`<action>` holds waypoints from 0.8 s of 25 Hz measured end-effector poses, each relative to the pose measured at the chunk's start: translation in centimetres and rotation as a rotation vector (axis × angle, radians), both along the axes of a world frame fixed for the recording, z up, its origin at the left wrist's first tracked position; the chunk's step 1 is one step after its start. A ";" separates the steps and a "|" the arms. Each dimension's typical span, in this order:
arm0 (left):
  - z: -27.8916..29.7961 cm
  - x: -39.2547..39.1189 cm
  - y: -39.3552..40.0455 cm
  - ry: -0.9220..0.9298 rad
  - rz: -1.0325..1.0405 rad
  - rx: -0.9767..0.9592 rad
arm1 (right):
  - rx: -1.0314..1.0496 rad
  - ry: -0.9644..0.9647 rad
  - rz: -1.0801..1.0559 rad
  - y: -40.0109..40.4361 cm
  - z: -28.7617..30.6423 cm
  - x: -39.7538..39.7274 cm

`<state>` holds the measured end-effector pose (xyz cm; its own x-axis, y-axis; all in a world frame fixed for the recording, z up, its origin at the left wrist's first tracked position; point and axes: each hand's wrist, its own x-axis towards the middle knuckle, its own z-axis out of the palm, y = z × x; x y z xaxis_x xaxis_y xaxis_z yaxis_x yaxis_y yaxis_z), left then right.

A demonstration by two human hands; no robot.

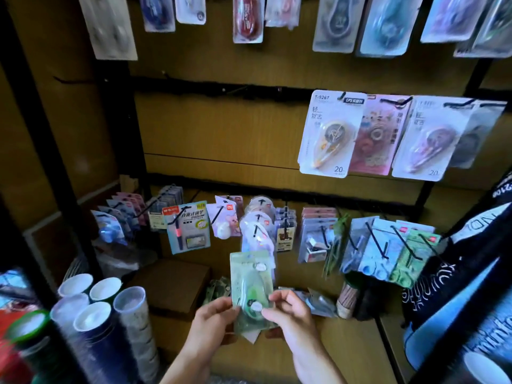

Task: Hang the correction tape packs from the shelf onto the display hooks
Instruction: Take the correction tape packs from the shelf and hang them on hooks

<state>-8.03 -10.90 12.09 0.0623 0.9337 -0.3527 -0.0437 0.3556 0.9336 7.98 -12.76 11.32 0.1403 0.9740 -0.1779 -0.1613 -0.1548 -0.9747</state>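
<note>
both hands, left hand and right hand, pinch the upright green pack, hang-hole end up.

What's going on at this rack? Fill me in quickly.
A person is restocking a stationery display. Both hands hold one green correction tape pack upright in front of the lowest row of hooks: the left hand grips its lower left edge, the right hand pinches its lower right side. It is not on a hook yet. More packs lie on the shelf behind the hands, and the rows above already carry hanging packs.
</note>
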 end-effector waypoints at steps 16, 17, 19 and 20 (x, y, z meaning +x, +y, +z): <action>21.6 1.7 7.1 -0.032 0.096 0.699 | 0.719 -0.029 -0.212 6.9 22.7 -1.2; 21.7 1.8 7.3 -0.025 0.094 0.689 | 0.701 -0.026 -0.226 7.0 22.7 -1.2; 21.4 1.9 7.3 -0.023 0.089 0.661 | 0.686 -0.038 -0.235 6.9 22.4 -1.0; 21.2 1.9 7.2 -0.028 0.083 0.645 | 0.688 -0.039 -0.238 6.9 22.2 -1.0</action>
